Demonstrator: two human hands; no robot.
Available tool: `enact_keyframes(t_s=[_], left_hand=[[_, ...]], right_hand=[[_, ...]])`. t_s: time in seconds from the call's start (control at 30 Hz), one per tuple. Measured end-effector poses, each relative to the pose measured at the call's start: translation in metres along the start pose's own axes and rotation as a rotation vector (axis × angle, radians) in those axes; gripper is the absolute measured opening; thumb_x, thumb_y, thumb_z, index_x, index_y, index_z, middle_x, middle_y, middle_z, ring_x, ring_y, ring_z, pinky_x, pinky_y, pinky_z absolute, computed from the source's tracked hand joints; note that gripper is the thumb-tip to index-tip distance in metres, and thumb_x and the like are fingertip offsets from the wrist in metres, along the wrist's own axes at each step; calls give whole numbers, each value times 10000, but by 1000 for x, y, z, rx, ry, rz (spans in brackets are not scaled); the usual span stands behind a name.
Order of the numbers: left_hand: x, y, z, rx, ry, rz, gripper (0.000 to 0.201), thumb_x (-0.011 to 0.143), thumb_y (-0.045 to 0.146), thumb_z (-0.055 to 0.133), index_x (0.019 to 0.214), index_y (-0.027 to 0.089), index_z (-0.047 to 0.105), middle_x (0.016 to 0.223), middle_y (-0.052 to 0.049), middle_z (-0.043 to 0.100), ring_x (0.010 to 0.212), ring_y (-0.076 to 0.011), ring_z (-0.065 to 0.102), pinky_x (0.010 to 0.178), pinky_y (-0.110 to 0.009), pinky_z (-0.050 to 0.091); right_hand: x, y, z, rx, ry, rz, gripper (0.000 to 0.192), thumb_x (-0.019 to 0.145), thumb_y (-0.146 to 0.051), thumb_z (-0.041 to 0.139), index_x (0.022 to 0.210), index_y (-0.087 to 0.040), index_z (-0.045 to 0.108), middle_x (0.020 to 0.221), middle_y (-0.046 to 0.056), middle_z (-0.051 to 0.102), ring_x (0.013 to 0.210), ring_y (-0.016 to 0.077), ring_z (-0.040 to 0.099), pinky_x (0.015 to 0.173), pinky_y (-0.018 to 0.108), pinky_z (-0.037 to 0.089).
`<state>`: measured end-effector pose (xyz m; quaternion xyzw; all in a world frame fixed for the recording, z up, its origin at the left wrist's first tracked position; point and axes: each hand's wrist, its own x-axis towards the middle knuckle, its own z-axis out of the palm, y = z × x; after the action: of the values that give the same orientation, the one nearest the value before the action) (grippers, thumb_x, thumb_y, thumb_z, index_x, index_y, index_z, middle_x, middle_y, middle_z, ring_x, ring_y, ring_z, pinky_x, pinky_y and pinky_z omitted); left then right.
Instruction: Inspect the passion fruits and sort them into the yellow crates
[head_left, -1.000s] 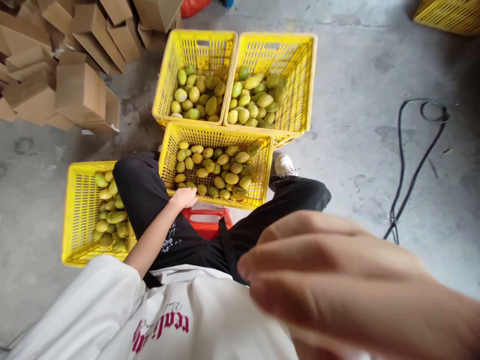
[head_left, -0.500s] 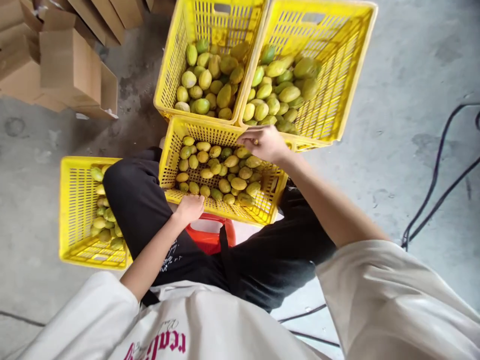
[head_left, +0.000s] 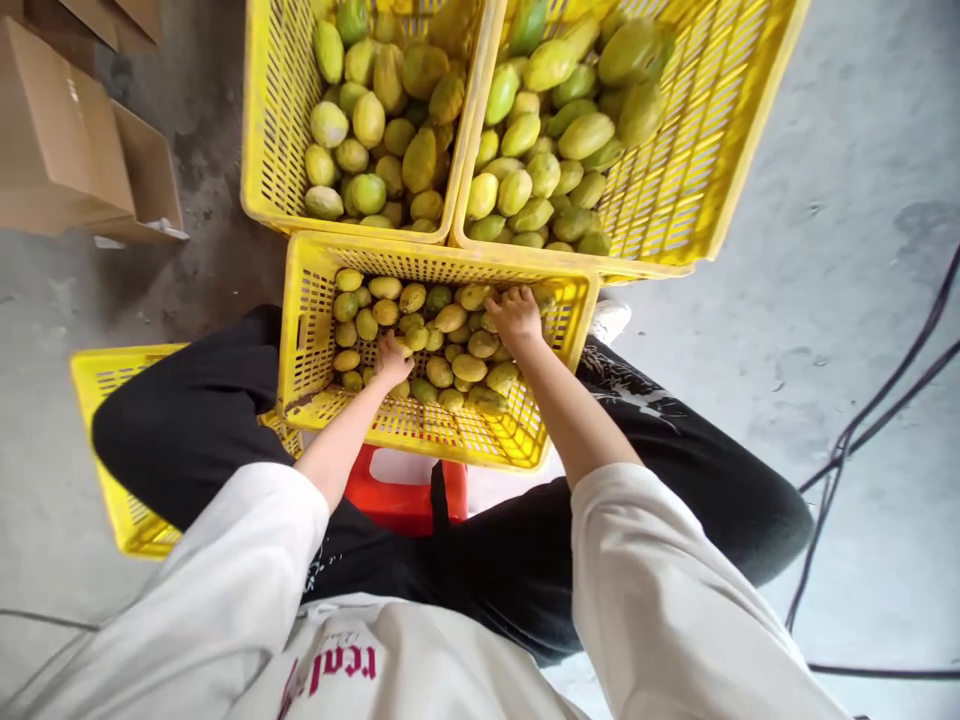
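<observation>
A yellow plastic crate (head_left: 420, 440) stands in front of me, holding a layer of small oval yellow-green fruit (head_left: 451, 318). My left hand (head_left: 393, 360) is down in its left-middle part, fingers curled around a yellow-green fruit (head_left: 403, 347). Farther right, near the crate's back wall, my right hand (head_left: 517, 318) reaches in from above. Its fingers bend over a fruit at the back right, and the hand covers most of that fruit.
Beyond it, a left crate (head_left: 270, 120) and a right crate (head_left: 697, 150) hold larger green-yellow fruit. Another yellow crate (head_left: 112, 440) is partly behind my left knee. A red stool (head_left: 397, 510) is below me. Cardboard boxes (head_left: 67, 140) stand left; black cables (head_left: 862, 430) lie right.
My left hand has gone from the crate's near rim down into the fruit. My right hand has dropped from the back rim onto the fruit. The view has shifted closer to the crates.
</observation>
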<state>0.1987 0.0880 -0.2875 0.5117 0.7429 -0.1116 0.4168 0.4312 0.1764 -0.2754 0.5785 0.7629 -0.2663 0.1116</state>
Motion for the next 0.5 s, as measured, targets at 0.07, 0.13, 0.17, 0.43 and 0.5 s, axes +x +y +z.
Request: enact_keyframes(t_s=[0.07,0.13,0.17,0.43,0.5], left_hand=[[19,6,12,-47,33,10,754,843,359,555,1433,61,191,1447,-269,297,1368,-341,284,1099,-403,259],[31,12,19,-32,41,55,731,837,390,568,1415,86,240,1420,-248,353,1356,-345,289,1096,-419,252],[34,15,20,-20,49,67,705,836,396,570,1403,104,269,1402,-240,379,1343,-350,306,1085,-431,262],[27,26,12,-561,-102,-150,519,725,346,716,1158,193,476,1216,-150,565,1194,-291,504,965,-373,411],[17,28,3,-799,-176,-277,428,762,327,677,1113,207,464,1123,-114,606,1042,-231,597,851,-341,486]], right_hand=[[1,0,3,44,45,-2,380,892,-138,313,1138,-98,600,1143,220,602,1209,347,414,1037,572,206],[1,0,5,46,69,-9,363,876,-159,368,1165,-109,582,1136,212,597,1197,360,410,1028,586,210],[0,0,5,34,67,-16,359,868,-175,399,1175,-112,574,1130,207,596,1191,364,410,1025,589,214],[-4,0,3,-43,16,-26,421,714,-274,699,1096,-127,601,1102,199,611,1123,379,467,986,532,311],[-5,-9,4,118,15,2,497,656,-336,760,1085,-147,597,1013,166,646,1065,356,519,941,494,373]])
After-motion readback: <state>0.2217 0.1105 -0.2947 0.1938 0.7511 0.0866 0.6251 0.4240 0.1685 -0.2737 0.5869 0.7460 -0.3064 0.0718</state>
